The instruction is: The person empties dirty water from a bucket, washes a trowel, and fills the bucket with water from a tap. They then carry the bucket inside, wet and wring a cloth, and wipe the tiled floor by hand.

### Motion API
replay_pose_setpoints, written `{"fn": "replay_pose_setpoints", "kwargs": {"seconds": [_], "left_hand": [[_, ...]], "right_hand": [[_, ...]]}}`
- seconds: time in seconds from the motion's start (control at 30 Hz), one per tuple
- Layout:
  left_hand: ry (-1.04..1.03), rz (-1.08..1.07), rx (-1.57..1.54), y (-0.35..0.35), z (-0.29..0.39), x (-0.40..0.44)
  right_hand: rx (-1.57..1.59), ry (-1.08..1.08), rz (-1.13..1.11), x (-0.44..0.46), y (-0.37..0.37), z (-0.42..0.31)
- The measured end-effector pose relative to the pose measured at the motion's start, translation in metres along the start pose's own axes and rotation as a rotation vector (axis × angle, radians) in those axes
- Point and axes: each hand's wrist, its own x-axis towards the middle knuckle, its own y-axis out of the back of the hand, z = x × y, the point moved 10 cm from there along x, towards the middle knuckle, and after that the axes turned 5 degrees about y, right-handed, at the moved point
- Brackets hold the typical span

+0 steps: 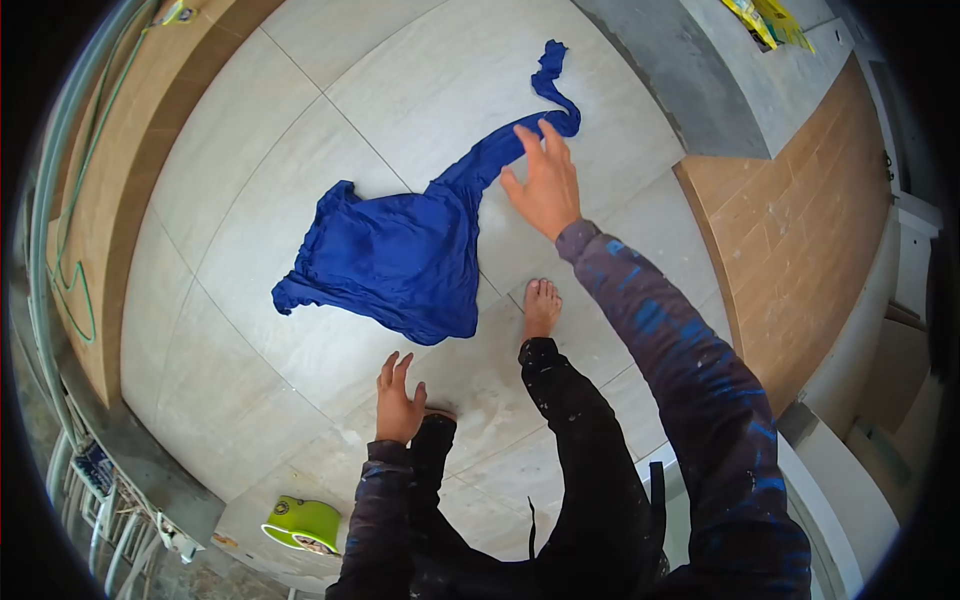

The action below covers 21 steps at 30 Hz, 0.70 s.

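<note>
A blue garment (395, 250) lies spread on the pale tiled floor (250, 350), its body creased. One long sleeve (490, 155) stretches to the upper right and curls at its end. My right hand (545, 182) is over or beside that sleeve, fingers apart, with nothing in it; whether it touches the cloth I cannot tell. Below the garment's lower edge, my left hand (400, 400) is open and empty, apart from the cloth. Both forearms wear dark sleeves with blue marks.
My bare foot (541, 310) stands on the tiles right of the garment. A green object (300, 522) sits at the lower left. Wood-look raised surfaces (790, 230) flank the floor. Yellow packaging (765, 22) lies on a grey ledge (700, 90); pipes (50, 200) run along the left.
</note>
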Motion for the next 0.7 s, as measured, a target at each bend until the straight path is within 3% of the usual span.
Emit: {"fn": "replay_pose_setpoints", "kwargs": {"seconds": [0.13,0.27,0.37,0.47,0.6,0.7], "left_hand": [[-0.031,0.323,0.218,-0.005,0.001,0.075],[0.069,0.465,0.386,-0.015,-0.049,0.132],[0.240,0.561,0.420,-0.022,-0.077,0.170],[0.380,0.728,0.415,0.000,-0.062,0.222],[0.242,0.879,0.506,0.056,0.014,0.346],[0.071,0.921,0.510,0.071,0.104,0.430]], "right_hand": [[0.194,0.590,-0.510,-0.126,-0.128,-0.134],[0.193,0.808,-0.542,-0.137,-0.255,-0.159],[0.218,0.990,-0.540,-0.085,-0.288,-0.184],[0.230,1.009,-0.394,0.007,-0.306,-0.188],[0.057,0.947,-0.145,0.164,-0.308,-0.141],[-0.068,0.820,-0.098,0.252,-0.290,-0.042]]}}
